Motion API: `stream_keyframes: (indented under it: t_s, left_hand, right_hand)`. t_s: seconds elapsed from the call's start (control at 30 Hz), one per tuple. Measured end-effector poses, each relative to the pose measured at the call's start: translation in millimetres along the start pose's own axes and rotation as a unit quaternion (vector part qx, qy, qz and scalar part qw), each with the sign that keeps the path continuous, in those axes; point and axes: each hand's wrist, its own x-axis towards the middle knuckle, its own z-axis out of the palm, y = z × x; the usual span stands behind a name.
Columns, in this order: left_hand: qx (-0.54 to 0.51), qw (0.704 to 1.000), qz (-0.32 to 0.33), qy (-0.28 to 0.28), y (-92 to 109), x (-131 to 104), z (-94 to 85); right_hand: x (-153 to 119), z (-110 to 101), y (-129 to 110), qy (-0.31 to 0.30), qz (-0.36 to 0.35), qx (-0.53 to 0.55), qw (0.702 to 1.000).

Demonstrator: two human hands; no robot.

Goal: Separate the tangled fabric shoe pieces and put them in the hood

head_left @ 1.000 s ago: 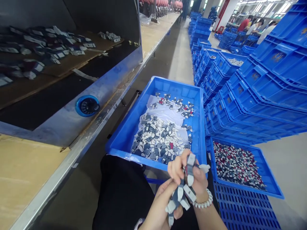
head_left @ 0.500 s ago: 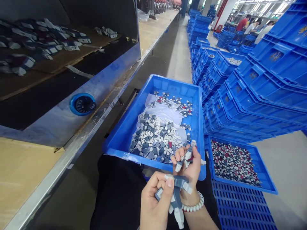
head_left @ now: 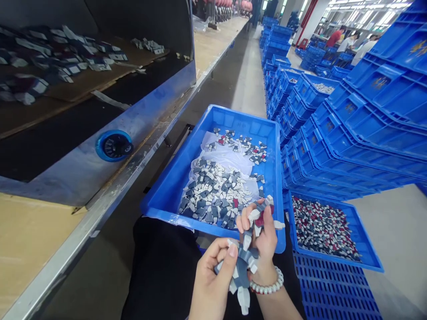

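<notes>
My left hand [head_left: 213, 271] is closed, thumb and fingers pinching several grey-and-white plastic pieces [head_left: 241, 279] with tapered white ends. Just beyond it, my right hand [head_left: 266, 244] is curled around more small plastic pieces [head_left: 256, 216], grey, white and dark red. The two handfuls overlap in view, and I cannot tell whether they touch. A beaded bracelet [head_left: 271, 288] circles my right wrist. Both hands are at the near right corner of a blue bin [head_left: 163, 214], where similar loose pieces [head_left: 213, 189] lie on and around a translucent plastic sheet [head_left: 230, 154].
At the left stands a dark-lined booth [head_left: 160, 95] with a blue-rimmed dial [head_left: 115, 146] and piled pieces [head_left: 60, 49] inside. Stacked blue crates [head_left: 353, 120] rise on the right. A lower blue bin [head_left: 367, 242] full of pieces sits on a slatted pallet [head_left: 336, 284]. People work far back.
My left hand has shifted slightly left with its pieces. In my right hand the pieces have turned, showing more of a dark red one. The view has moved a little.
</notes>
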Motion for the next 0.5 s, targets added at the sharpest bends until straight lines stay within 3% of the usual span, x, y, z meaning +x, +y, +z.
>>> stream_keyframes:
  t_s: [0.13, 0.5]
  left_hand:
    - [-0.011, 1.000, -0.013, 0.001, -3.0, 0.1, 0.1]
    - [-0.037, 0.999, -0.027, -0.010, -7.3, -1.3, 2.5]
  right_hand:
    - [-0.5, -2.7, -3.6, -0.063, -0.024, -0.008, 0.998]
    - [-5.1, 3.5, -15.1, -0.132, -0.044, -0.005, 0.990]
